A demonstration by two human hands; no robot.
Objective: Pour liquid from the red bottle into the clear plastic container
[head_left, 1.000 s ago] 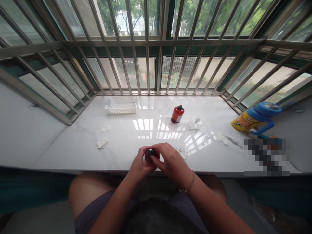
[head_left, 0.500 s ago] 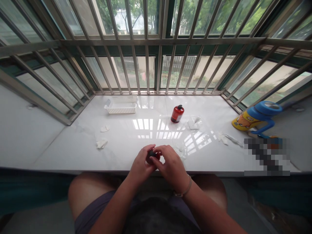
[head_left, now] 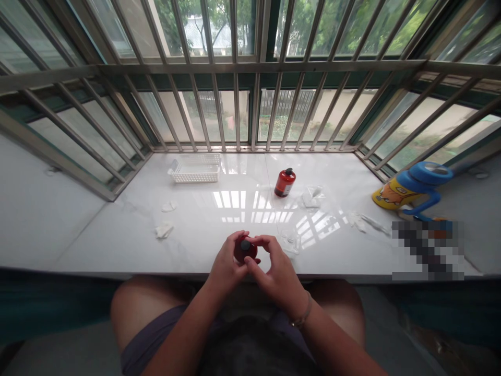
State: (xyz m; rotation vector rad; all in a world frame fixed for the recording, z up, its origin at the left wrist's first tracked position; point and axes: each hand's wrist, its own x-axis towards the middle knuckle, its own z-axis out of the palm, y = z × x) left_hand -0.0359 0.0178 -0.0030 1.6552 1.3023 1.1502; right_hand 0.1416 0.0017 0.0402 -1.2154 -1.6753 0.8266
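Note:
A small red bottle (head_left: 241, 254) with a dark cap (head_left: 245, 245) stands upright at the front edge of the white counter, seen from above. My left hand (head_left: 227, 261) wraps round its left side and holds it. From the other side, my right hand (head_left: 270, 258) curves in with thumb and index finger bent, their tips touching the bottle near the cap. Between that thumb and finger a gap shows. The lower part of the bottle is hidden by my hands. Further back stands another red bottle (head_left: 285, 184) with a black top, apart from both hands.
At the back left sits a white perforated basket (head_left: 195, 177). Crumpled white tissue (head_left: 163, 230) lies left. Clear plastic packaging (head_left: 313, 197) is right of centre, with more clear plastic (head_left: 289, 243) by my right hand. A blue-and-yellow flask (head_left: 410, 188) lies tilted at right. Metal bars (head_left: 256, 112) enclose the counter.
My right thumb and index finger have spread apart somewhat, the thumb moving down off the cap. More of the bottle's red top and cap now shows. My left hand keeps its hold.

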